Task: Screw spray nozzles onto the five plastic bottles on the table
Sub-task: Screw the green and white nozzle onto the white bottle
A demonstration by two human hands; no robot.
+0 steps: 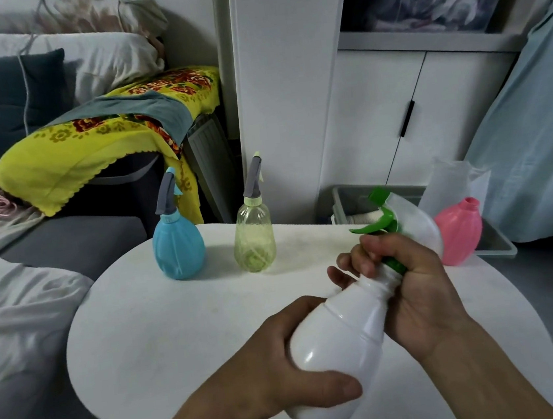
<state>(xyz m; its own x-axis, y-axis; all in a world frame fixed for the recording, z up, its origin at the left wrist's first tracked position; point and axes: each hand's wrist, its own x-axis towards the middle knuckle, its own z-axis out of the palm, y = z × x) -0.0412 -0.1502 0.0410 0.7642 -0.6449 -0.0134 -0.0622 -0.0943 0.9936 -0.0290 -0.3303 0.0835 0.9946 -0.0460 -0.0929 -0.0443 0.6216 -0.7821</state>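
- Left hand (278, 357) is wrapped around the body of the white bottle (339, 350), holding it tilted above the near edge of the table (178, 324), neck pointing up and away.
- Right hand (411, 283) is closed around the green collar (395, 264) of the green-and-white spray nozzle (397, 219) sitting on that neck. Can't tell how far the thread is engaged; fingers cover the joint.
- Blue bottle (179, 248) and clear yellow-green bottle (254, 243) stand at the far side of the table, nozzles already on. Pink bottle (460, 235) at far right has a bare neck. Fifth bottle isn't visible.
- Step in hand, my read: tightening this nozzle.
- To do it well: keep the collar square to the neck, turn the collar only, left hand locks the bottle against rotation.
- If it binds early, back off and restart; likely cross-threaded.
- Stop at snug. Thin plastic, don't squeeze the body hard.
- Then stand it beside the finished two.
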